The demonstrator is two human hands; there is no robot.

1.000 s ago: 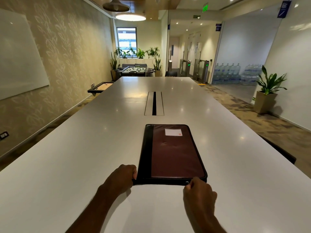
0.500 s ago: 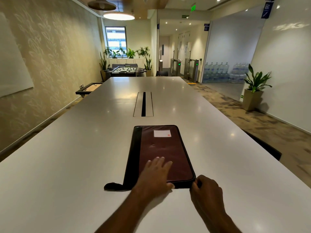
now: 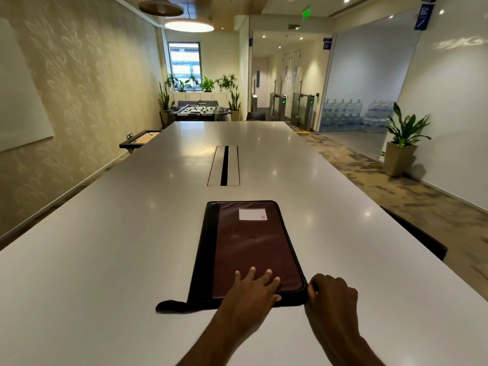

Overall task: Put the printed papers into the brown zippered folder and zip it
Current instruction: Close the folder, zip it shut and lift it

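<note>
The brown zippered folder (image 3: 253, 247) lies closed and flat on the white table (image 3: 105, 260), its black spine on the left and a white label (image 3: 252, 214) near its far end. My left hand (image 3: 250, 291) rests palm down on the cover near the front edge, fingers spread. At the folder's front right corner my right hand (image 3: 332, 294) is closed, pinching the zipper there; the pull itself is hidden by my fingers. A black tab (image 3: 169, 305) sticks out at the front left corner. No printed papers are in view.
A cable slot (image 3: 224, 165) runs along the table's middle beyond the folder. A dark chair back (image 3: 417, 233) stands at the table's right edge. A potted plant (image 3: 401, 143) stands by the right wall.
My left hand left the folder's front left corner and now lies flat on the cover. My right hand moved right along the front edge to the right corner. The black tab now shows.
</note>
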